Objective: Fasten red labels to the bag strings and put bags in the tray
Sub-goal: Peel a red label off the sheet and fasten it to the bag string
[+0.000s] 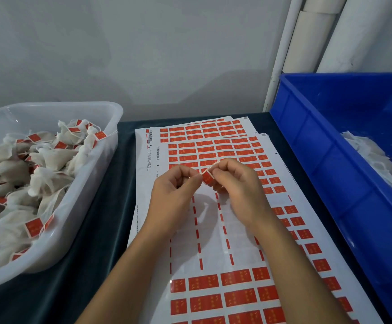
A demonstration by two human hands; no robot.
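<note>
Both hands meet above the sticker sheets [213, 232] at the middle of the table. My right hand [237, 185] pinches a small red label [207, 177] that is partly folded, with a strip of it running up toward the fingertips. My left hand [175, 190] has its fingers curled and pinches the label's left edge. No bag or string shows between the hands. The clear plastic tray [92, 183] on the left holds several white mesh bags [47, 181] with red labels on their strings.
A blue crate [319, 160] on the right holds unlabelled white bags [375, 157]. Sheets of red labels cover the dark tablecloth [110, 225] between tray and crate; the middle rows are peeled off. White pipes [307, 43] stand behind the crate.
</note>
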